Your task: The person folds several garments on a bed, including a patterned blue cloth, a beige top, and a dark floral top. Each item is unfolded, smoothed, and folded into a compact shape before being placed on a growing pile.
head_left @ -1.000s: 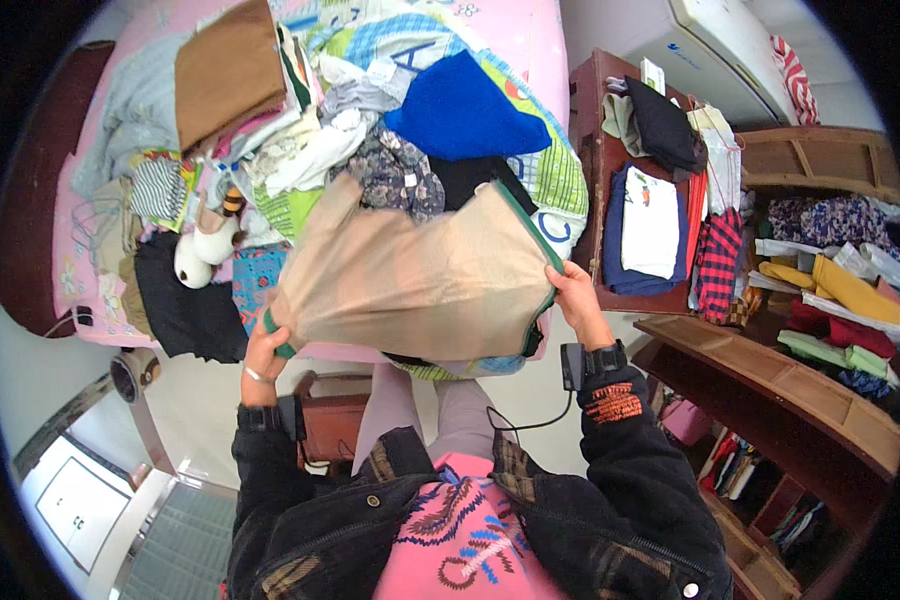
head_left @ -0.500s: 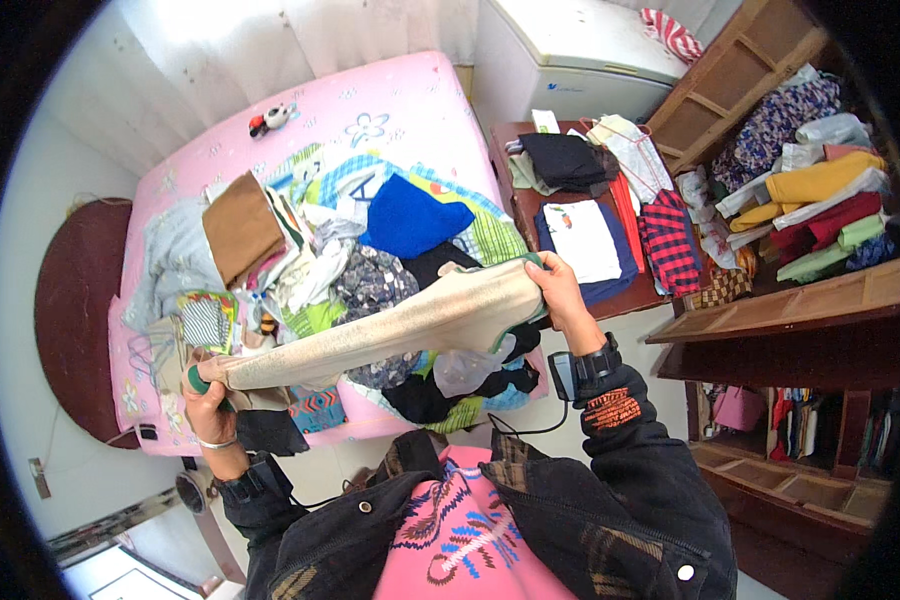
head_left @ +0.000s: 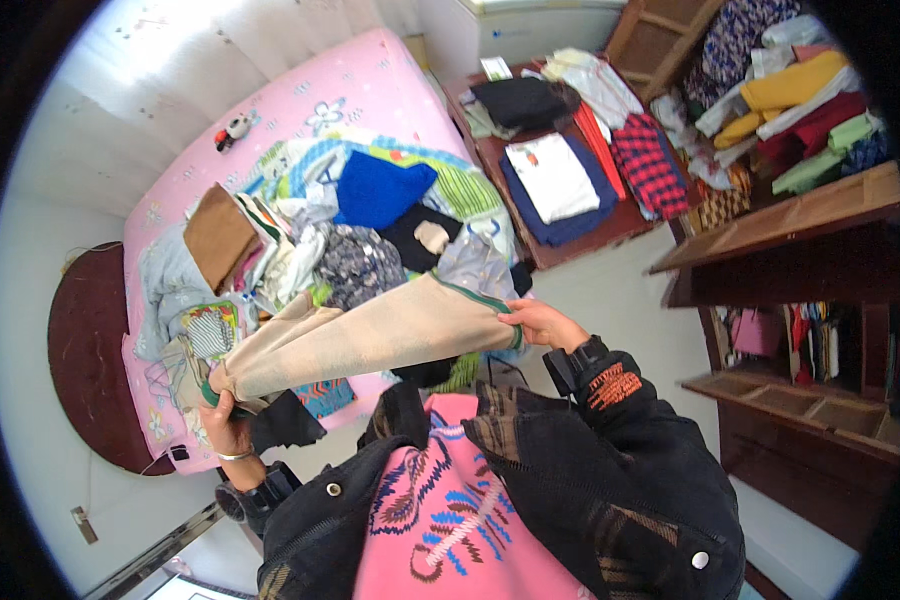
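A beige garment with green edging (head_left: 370, 335) is stretched between my two hands in front of my chest, over the near side of the bed. My left hand (head_left: 223, 415) grips its narrower, green-trimmed end at the lower left. At the wider end, my right hand (head_left: 545, 325) pinches the green edge between thumb and fingers. Folds hang loosely along the far side of the cloth. Behind it lie a dark patterned garment (head_left: 360, 265), a blue cloth (head_left: 380, 188) and a grey-blue garment (head_left: 475, 262), partly covered by the beige one.
The pink flowered bed (head_left: 360, 75) bears heaped clothes, a folded brown cloth (head_left: 220, 235) and a small panda toy (head_left: 235, 130). To the right, a dark red table (head_left: 555, 257) holds a folded white shirt (head_left: 550, 178). An open wooden cabinet (head_left: 800, 225) is stuffed with clothes.
Both hands have lowered toward me with the beige garment, and the right has come inward. The garment has turned, showing a cleaner face and more green edging. My view has shifted.
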Tool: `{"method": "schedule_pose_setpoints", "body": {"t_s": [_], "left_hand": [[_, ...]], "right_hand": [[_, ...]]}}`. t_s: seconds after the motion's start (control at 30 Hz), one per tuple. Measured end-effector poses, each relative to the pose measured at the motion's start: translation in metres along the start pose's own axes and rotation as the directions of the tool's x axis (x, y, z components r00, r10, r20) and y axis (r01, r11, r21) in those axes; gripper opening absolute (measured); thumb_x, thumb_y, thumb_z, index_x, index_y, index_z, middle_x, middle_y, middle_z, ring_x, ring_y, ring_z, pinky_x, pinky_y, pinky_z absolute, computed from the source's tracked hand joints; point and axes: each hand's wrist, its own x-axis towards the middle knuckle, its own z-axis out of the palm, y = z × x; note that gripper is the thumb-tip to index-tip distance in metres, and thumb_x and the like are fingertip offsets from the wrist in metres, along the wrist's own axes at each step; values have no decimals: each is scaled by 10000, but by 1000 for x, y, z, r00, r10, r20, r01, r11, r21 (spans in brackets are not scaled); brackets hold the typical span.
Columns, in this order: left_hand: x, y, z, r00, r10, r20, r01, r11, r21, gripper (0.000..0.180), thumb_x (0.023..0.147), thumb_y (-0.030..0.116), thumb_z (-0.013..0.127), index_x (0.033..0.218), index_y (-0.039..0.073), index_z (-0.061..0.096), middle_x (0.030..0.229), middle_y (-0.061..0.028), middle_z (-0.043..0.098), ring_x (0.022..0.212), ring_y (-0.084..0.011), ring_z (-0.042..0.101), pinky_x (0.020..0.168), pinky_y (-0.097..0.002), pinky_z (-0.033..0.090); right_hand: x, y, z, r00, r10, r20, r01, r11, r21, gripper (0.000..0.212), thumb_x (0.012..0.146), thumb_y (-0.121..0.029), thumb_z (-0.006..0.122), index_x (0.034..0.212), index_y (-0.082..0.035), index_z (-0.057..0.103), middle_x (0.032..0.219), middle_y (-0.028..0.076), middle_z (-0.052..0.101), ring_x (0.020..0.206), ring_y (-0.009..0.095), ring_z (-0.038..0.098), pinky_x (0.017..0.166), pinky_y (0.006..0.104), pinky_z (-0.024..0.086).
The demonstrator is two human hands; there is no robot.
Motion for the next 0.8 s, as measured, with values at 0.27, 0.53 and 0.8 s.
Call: {"method": "schedule_pose_setpoints", "body": {"t_s": [0.27, 0.53, 0.8], "left_hand": [[-55, -38, -40, 968, -217, -129, 217, 976, -9, 228, 815, 111, 652, 1006, 4, 586, 962, -91, 642, 878, -203, 620, 816, -353, 488], [-84, -23, -37, 980, -190, -58, 187, 981, -59, 329, 789, 130, 681, 1062, -12, 562, 1031, -106, 626, 936, -228, 610, 868, -365, 470], [-100, -7, -19, 968, -173, -181, 166, 985, -52, 436, 791, 138, 683, 1152, -48, 524, 1113, -125, 601, 992, -238, 596, 893, -362, 462]], "right_hand": [[-12, 38, -16, 951, -307, -37, 233, 792, -564, 601, 790, -57, 663, 1338, -162, 440, 639, -45, 452, 526, 49, 363, 517, 211, 335], [0, 25, -19, 995, -67, -71, 2, 740, -672, 470, 776, -104, 698, 1209, -4, 546, 764, 31, 623, 595, 74, 509, 500, 264, 403], [6, 5, -7, 991, 116, -67, -131, 739, -661, 189, 786, -132, 698, 950, -43, 665, 690, -29, 567, 526, 52, 442, 442, 230, 332]]}}
